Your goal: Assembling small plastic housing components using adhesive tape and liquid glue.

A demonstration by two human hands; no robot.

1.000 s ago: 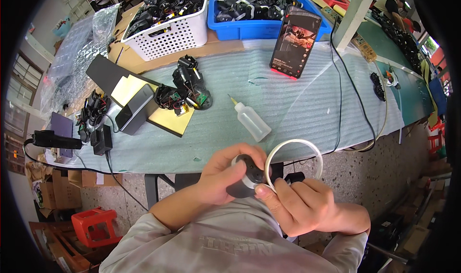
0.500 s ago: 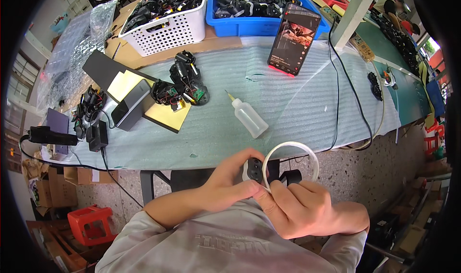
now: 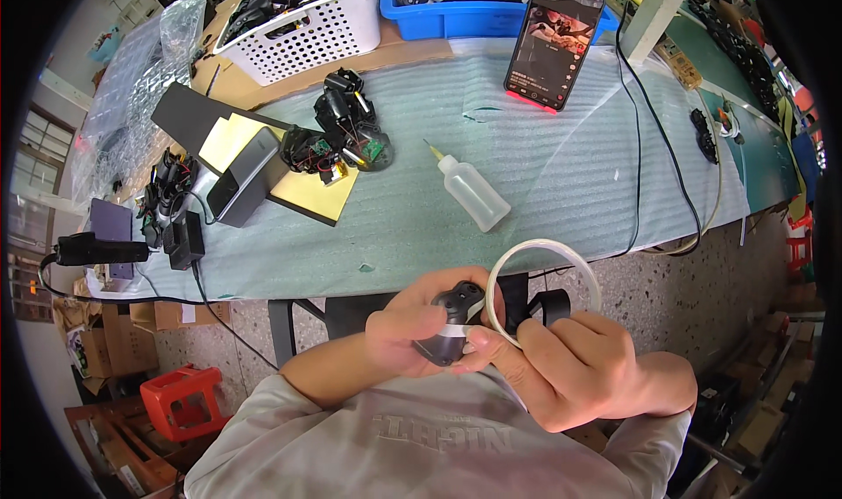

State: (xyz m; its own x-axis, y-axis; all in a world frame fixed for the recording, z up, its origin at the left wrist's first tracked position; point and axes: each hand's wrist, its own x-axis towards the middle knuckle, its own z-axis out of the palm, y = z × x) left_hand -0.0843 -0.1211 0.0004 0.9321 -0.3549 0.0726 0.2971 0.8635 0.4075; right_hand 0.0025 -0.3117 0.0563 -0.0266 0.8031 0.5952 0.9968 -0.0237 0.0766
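My left hand (image 3: 405, 331) is closed around a rounded black plastic device (image 3: 441, 348) with round parts at its top. A narrow white strip (image 3: 456, 331) crosses the device's middle. Beside it, my right hand (image 3: 574, 363) grips a thin roll of white tape (image 3: 561, 245), which stands up above the fingers. The right thumb and fingertip press near the strip at the device's edge. Both hands are close together in front of my shirt, just off the table's near edge. The device's underside is hidden by the left palm.
On the foam-covered table (image 3: 421, 253) lie a needle-tipped squeeze bottle (image 3: 476, 194), opened black devices (image 3: 346, 122), a grey box-shaped stand (image 3: 246, 179) and cables. Behind are a white basket (image 3: 307, 56) and a blue crate (image 3: 452, 21), both full of black parts. A phone (image 3: 554, 43) stands upright.
The left hand has turned the device, so its dark side and the white strip across it now show. Both hands with the tape roll have shifted slightly right in view; the whole scene has shifted too.
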